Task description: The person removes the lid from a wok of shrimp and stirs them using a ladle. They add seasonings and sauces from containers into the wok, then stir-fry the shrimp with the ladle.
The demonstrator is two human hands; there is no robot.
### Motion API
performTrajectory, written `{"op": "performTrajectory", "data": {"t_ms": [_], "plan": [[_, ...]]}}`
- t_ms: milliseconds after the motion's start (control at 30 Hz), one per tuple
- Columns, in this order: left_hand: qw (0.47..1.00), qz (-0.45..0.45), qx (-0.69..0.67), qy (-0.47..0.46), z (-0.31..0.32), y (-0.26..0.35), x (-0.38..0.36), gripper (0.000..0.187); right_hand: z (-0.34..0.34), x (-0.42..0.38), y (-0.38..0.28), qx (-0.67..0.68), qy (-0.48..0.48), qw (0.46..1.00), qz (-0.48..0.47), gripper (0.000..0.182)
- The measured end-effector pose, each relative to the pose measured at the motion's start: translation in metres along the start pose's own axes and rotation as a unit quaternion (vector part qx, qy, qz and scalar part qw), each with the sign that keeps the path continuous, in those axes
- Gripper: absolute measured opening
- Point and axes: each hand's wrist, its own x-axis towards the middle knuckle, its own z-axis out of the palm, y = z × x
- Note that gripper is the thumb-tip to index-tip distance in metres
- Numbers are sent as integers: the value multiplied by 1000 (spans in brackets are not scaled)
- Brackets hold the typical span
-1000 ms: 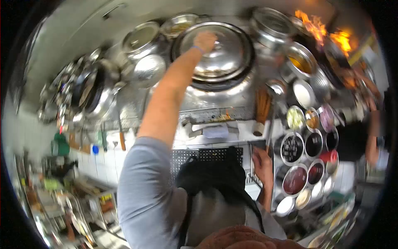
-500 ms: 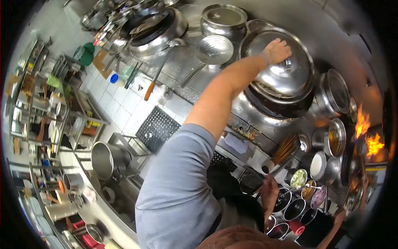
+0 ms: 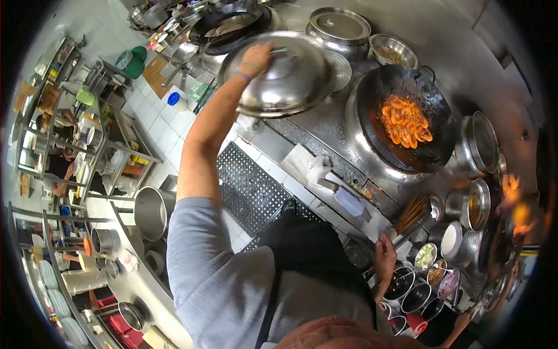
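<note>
My left hand (image 3: pixel 256 59) grips the handle of a large domed metal lid (image 3: pixel 285 87), raised to the left of the wok (image 3: pixel 372 87). The lid partly covers a perforated skimmer (image 3: pixel 340 71). Uncovered, the black wok sits on its round steel burner ring and holds orange-red sauced pieces (image 3: pixel 405 122) that look like shrimp. Lower right, my right hand (image 3: pixel 384 259) is closed around the end of a metal ladle's handle (image 3: pixel 414 232), well apart from the wok. A bundled-stick wok brush (image 3: pixel 412 212) lies beside the ladle.
Flames (image 3: pixel 517 209) rise at the far right, near another person's hand (image 3: pixel 463 321). Seasoning containers (image 3: pixel 415 295) stand by my right hand. A lidded steel pot (image 3: pixel 340 26) and a metal bowl (image 3: pixel 393 51) stand behind the wok. A perforated black mat (image 3: pixel 250 189) lies on the floor.
My left hand has lifted the lid off the wok and carried it left, exposing the orange-red food. My right hand stays low by the ladle handle.
</note>
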Motion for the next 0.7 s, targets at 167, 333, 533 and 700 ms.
{"op": "performTrajectory", "data": {"t_ms": [167, 333, 533, 700], "plan": [[984, -165, -50, -47, 42, -97, -62, 28, 9, -12, 5, -149, 51, 987, -9, 31], [959, -224, 65, -161, 86, -160, -61, 28, 31, -17, 35, -264, 87, 956, -90, 30], [979, -98, 80, -162, 150, -242, -49, 35, 45, -39, 57, -310, 157, 937, 47, 21], [980, -186, -13, -75, 171, -276, -56, 48, 60, -39, 71, -267, 316, 900, 140, 35]]}}
